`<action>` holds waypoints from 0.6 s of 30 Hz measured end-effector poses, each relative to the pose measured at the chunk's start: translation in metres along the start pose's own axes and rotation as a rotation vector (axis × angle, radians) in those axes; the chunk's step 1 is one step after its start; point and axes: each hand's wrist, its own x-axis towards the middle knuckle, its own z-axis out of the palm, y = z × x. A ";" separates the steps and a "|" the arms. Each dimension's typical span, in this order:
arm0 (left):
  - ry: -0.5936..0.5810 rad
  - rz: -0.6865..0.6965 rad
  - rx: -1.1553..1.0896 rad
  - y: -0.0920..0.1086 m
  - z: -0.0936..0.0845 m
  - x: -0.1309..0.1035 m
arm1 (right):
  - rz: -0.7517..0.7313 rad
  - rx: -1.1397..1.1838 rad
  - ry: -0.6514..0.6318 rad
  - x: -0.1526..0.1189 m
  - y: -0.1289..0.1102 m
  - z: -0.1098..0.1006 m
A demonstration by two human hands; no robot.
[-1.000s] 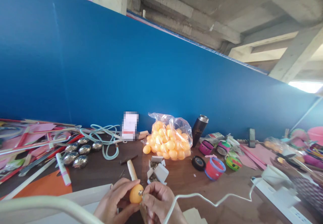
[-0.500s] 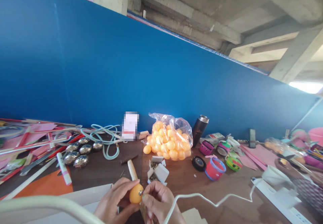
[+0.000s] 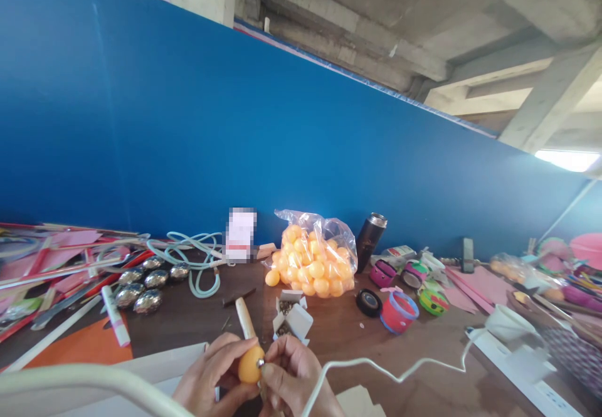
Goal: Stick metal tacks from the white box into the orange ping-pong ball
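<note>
My left hand (image 3: pixel 211 373) is closed around an orange ball (image 3: pixel 249 364), which looks like a ping-pong ball. The fingertips of my right hand (image 3: pixel 294 373) pinch a small shiny metal piece (image 3: pixel 260 363) against the ball's right side; its exact kind is too small to make out. Just beyond the hands lies a hammer (image 3: pixel 244 318) with a pale wooden handle, its lower end hidden by them. Small white boxes (image 3: pixel 300 321) of brass-coloured bits stand open beyond my right hand.
A clear bag of orange balls (image 3: pixel 315 263) sits at the back beside a black flask (image 3: pixel 370 241). Silver balls (image 3: pixel 148 301), a marker (image 3: pixel 115 316) and pale tubing (image 3: pixel 207 285) lie left. A white cable (image 3: pixel 395 376) crosses to a power strip (image 3: pixel 522 379) at right.
The view has shifted slightly. Both hands stay at the ball, and the right fingertips remain at the metal piece with only a slight change of position.
</note>
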 end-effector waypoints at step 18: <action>0.192 -0.078 -0.135 -0.006 0.000 0.008 | -0.046 -0.922 0.117 -0.012 -0.033 -0.015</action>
